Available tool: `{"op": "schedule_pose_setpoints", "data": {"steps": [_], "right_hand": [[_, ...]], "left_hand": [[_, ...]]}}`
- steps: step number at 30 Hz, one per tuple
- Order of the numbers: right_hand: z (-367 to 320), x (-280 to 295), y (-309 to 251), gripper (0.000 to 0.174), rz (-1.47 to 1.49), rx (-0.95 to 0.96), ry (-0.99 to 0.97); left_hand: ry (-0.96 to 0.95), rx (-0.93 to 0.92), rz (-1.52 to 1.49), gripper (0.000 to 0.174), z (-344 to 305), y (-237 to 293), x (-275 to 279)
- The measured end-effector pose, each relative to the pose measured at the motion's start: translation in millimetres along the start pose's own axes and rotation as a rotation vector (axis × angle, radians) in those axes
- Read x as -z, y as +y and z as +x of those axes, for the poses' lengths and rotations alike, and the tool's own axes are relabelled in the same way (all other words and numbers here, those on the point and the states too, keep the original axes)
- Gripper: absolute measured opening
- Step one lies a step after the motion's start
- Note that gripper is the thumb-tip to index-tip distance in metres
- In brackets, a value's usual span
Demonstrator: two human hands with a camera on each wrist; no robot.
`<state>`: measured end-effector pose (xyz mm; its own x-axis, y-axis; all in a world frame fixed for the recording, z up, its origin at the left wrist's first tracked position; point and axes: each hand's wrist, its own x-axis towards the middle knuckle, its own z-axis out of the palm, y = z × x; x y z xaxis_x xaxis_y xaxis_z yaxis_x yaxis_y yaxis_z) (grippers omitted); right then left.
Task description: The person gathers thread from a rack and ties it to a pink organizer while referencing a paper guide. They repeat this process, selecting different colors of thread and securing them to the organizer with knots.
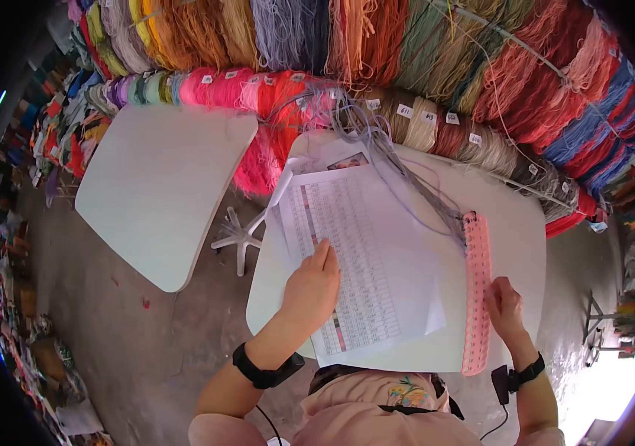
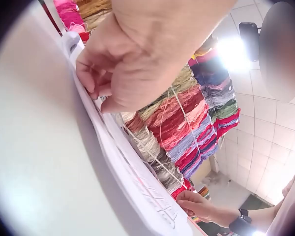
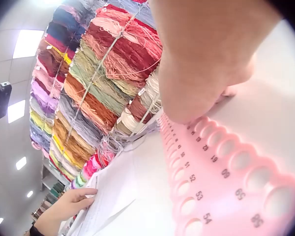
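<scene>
My left hand (image 1: 314, 286) rests on a printed chart sheet (image 1: 365, 290), its fingertips touching the rows near a coloured column. In the left wrist view the left hand's fingers (image 2: 93, 78) bend down to the paper. My right hand (image 1: 507, 306) lies loosely curled at the right edge of a long pink thread organizer (image 1: 477, 297), on the table's right side. Numbers and rows of holes along both edges show on the organizer (image 3: 221, 187) in the right wrist view. Grey threads (image 1: 425, 189) run from its far end to the back of the table. The right fingertips are mostly hidden in the right wrist view.
The white table (image 1: 510, 215) carries the sheets and organizer. Another white table (image 1: 161, 186) stands to the left. Behind hang racks of coloured yarn hanks (image 1: 377, 37), above numbered yarn bundles (image 1: 436, 126). A white chair base (image 1: 239, 241) stands between the tables.
</scene>
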<state>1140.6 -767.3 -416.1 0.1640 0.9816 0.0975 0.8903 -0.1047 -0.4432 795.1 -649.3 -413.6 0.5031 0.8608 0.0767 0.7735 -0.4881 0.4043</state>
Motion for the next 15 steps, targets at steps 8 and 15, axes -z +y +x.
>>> {"op": "schedule_pose_setpoints", "data": {"steps": [8,15], "right_hand": [[-1,6,1,0.011,0.074,-0.107,-0.014],[0,0,51,0.032,0.243,0.007,-0.286]], "left_hand": [[-0.131,-0.056,0.066,0.038,5,-2,9],[-0.25,-0.058,0.253,0.031,13,11,19]]}}
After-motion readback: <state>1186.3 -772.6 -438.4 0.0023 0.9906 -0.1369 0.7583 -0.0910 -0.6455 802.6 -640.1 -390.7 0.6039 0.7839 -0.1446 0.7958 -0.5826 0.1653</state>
